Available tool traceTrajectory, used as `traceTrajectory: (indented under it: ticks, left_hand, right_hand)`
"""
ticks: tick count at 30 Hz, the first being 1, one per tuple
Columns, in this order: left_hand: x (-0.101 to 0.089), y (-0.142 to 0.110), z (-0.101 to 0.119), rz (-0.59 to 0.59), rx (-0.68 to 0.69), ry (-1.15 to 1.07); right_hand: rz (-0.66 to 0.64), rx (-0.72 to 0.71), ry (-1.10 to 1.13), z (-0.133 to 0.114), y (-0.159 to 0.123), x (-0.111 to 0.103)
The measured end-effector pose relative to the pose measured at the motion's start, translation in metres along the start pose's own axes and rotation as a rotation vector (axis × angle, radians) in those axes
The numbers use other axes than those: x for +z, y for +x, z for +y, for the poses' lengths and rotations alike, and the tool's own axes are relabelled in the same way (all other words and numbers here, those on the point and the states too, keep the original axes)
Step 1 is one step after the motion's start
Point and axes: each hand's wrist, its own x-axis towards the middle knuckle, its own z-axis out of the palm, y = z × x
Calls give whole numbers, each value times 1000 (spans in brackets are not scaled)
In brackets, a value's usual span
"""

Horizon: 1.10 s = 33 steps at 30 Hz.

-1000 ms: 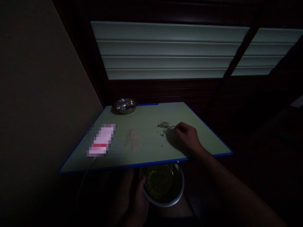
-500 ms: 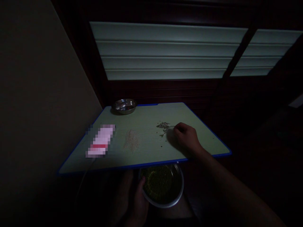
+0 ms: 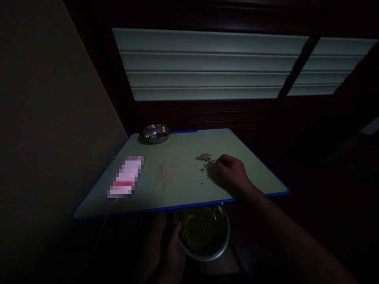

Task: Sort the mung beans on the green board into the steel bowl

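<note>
Under the table's front edge, my left hand (image 3: 175, 248) grips the rim of a metal bowl (image 3: 211, 257), thumb over the near left side. Small green grains (image 3: 199, 228), like mung beans, lie inside it. Over the right half of the tabletop, my right hand (image 3: 232, 169) is closed on a thin, pale-rimmed, spoon-like utensil (image 3: 211, 162); dim light hides its exact shape. The utensil's tip is just beside a small heap of dark and pale seeds (image 3: 203, 157). A few loose seeds (image 3: 202, 170) are scattered closer to me.
A light green table (image 3: 183, 146) with a blue edge stands before a dark louvred door. On it are a steel bowl (image 3: 155, 134) at the back left, a pale grain pile (image 3: 164, 176), and a blurred-out phone (image 3: 126, 175) with a cable (image 3: 102, 232). A wall is at left.
The utensil in my right hand has shifted slightly, and its curved rim shows more. My left hand and the bowl of green grains stay in place.
</note>
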Motion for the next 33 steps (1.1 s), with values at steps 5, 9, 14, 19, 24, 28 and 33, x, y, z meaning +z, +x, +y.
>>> traceTrajectory:
  ticks: [5, 9, 14, 19, 24, 28, 33]
  left_hand:
    - [-4, 10, -16, 17, -74, -28]
    - [-3, 11, -17, 55, -70, -50]
    - [-3, 6, -7, 9, -82, -57]
    - [-4, 2, -5, 6, -27, -23]
    - [2, 8, -13, 51, -80, -64]
    - [8, -1, 3, 21, -14, 8]
    - [11, -8, 13, 53, -14, 1]
  right_hand:
    - [5, 37, 17, -1, -1, -1]
    - [6, 35, 26, -3, -1, 0]
    - [-25, 56, 13, -3, -1, 0]
    - [2, 87, 24, -4, -2, -2]
    - [-72, 69, 6, -7, -4, -3]
    - [-36, 53, 36, -6, -4, -3]
    - [2, 30, -19, -5, -2, -1]
